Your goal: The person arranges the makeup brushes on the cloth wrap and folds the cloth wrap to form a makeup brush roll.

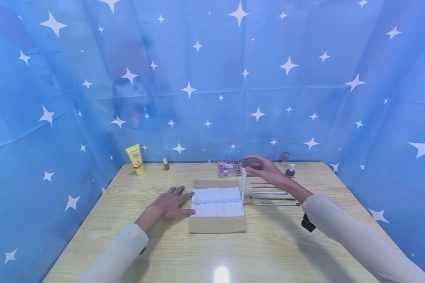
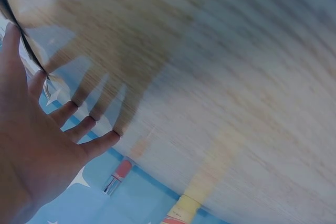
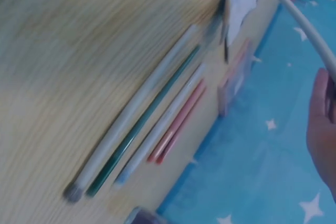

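An open tan case [image 1: 217, 225] with a white lining [image 1: 217, 195] lies flat in the middle of the table. My left hand [image 1: 173, 203] rests beside its left edge, fingers spread, with the fingertips and thumb at that edge; the same hand [image 2: 47, 145] shows in the left wrist view. With thumb and fingers, my right hand [image 1: 263, 169] pinches a makeup brush near its dark upper end. The brush's pale handle [image 1: 244, 184] points down to the case's right edge. In the right wrist view this handle [image 3: 304, 24] slants toward the lining.
Several slim brushes [image 1: 276, 204] lie side by side right of the case. Behind it sits an eyeshadow palette [image 1: 229, 169]. A yellow tube [image 1: 136, 159] and a small red bottle [image 1: 166, 164] stand back left; a dark bottle [image 1: 290, 171] stands back right. A blue star-patterned curtain [image 1: 212, 78] surrounds the table.
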Available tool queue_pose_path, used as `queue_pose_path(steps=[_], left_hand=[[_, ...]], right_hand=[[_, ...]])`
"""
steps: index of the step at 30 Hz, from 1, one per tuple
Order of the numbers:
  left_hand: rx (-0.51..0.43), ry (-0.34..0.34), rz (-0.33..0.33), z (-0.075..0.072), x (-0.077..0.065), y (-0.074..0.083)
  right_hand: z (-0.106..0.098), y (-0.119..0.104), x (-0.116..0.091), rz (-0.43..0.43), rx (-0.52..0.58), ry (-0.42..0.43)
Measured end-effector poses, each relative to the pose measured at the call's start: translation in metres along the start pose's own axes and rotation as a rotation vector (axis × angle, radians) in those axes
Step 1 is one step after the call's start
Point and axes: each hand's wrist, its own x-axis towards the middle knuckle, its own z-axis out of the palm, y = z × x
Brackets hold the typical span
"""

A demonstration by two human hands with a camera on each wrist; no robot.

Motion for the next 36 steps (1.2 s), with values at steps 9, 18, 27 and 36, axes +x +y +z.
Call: queue_pose_path(steps=[9, 18, 27, 36], left_hand=[[0.003, 0.006, -0.005, -0.001, 0.0, 0.002], [0.014, 0.0, -0.017, -0.001, 0.001, 0.002], [0.026, -0.002, -0.027, 0.0, 0.006, 0.002], [0.047, -0.013, -0.021, 0.001, 0.006, 0.0]], right_hand=[[0.033, -0.001, 0.038, -0.04, 0.043, -0.054], [0.065, 0.0, 0.069, -0.034, 0.12, -0.052], [0.086, 0.009, 0.093, -0.045, 0.092, -0.027], [0.106, 0.018, 0.107, -0.074, 0.161, -0.017]])
